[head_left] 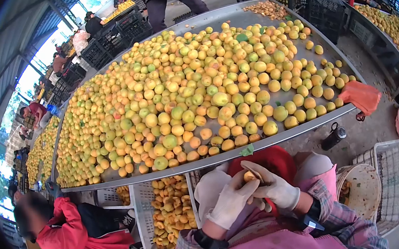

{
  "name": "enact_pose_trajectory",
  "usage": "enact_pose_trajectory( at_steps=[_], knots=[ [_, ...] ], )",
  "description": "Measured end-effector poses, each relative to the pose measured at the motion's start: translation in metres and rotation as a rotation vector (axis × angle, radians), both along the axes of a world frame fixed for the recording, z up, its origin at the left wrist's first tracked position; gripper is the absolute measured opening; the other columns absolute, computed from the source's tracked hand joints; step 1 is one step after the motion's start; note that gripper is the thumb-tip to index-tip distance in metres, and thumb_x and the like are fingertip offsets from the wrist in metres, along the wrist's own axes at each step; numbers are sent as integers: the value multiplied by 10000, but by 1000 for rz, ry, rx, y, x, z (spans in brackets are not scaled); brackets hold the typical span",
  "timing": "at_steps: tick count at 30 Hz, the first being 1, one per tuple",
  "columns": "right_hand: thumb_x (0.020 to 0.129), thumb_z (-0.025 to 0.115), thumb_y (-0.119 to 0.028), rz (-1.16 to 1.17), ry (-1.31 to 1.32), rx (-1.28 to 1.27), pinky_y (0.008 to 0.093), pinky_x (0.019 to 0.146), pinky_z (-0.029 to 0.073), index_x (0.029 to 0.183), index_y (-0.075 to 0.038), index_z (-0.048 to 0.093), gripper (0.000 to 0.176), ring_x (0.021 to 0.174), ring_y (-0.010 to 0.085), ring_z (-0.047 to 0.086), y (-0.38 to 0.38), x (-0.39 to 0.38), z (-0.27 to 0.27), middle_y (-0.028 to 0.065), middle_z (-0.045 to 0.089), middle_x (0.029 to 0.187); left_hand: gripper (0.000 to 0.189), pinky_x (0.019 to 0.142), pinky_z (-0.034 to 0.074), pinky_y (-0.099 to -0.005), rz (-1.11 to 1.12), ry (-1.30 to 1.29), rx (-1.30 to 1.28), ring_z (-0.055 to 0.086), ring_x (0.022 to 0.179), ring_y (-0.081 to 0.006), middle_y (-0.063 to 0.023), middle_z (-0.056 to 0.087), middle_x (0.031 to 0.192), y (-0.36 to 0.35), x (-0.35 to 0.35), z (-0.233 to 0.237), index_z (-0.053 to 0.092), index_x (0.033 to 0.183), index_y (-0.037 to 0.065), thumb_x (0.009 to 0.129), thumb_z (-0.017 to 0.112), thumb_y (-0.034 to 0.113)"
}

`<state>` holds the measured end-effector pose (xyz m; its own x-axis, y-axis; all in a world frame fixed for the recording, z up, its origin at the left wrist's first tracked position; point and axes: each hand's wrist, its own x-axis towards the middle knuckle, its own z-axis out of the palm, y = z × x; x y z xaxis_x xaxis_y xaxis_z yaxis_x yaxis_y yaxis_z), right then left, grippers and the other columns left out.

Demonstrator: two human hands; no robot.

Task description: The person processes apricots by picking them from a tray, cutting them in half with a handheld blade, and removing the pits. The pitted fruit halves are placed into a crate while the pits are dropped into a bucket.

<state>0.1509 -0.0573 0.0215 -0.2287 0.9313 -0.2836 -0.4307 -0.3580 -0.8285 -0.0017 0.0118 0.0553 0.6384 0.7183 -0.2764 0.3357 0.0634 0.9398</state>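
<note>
My left hand (233,199), in a white glove, pinches a small orange-yellow apricot (249,175) in front of my lap. Against the same fruit press the fingers of my gloved right hand (278,188); whether it is whole or split I cannot make out. Just beyond my hands rises the metal table (205,163), heaped with yellow and green-tinged apricots (180,96). A red basin (279,158) sits between my knees, partly hidden by my hands. To the left, a white crate (142,216) holds opened apricot halves (171,215).
Right of me stand a white bucket (366,187), a white crate (393,181) and a dark flask (334,136). An orange bag (361,96) hangs at the table corner. A person in red (83,237) sits left. Brown pits (267,10) lie on the table's far corner.
</note>
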Motion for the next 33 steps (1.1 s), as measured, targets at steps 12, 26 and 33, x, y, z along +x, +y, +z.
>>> enact_pose_trajectory(
  at_steps=[12,26,33],
  knots=[
    [974,527,-152,-174,257,-179,280,515,499,1464,-50,359,528,599,179,631,-35,16,-27,96,669,791,289,809,559,-258,270,-390,-532,670,889,-154,-83,663,1033,18,-1,-58,577,1219,-4,965,611,131],
    [1009,475,-364,-361,112,32,286,427,391,971,-5,570,374,411,136,415,-26,26,4,-7,402,519,277,689,522,-226,178,-213,-2,587,799,-67,2,613,927,14,5,-52,616,1117,50,873,727,119],
    [1006,508,-312,-908,167,323,304,421,351,781,-55,516,341,408,127,352,8,25,58,-11,369,545,282,705,529,-242,189,-344,-280,619,816,-94,-21,625,970,1,27,-44,588,1165,19,915,673,115]
  ],
)
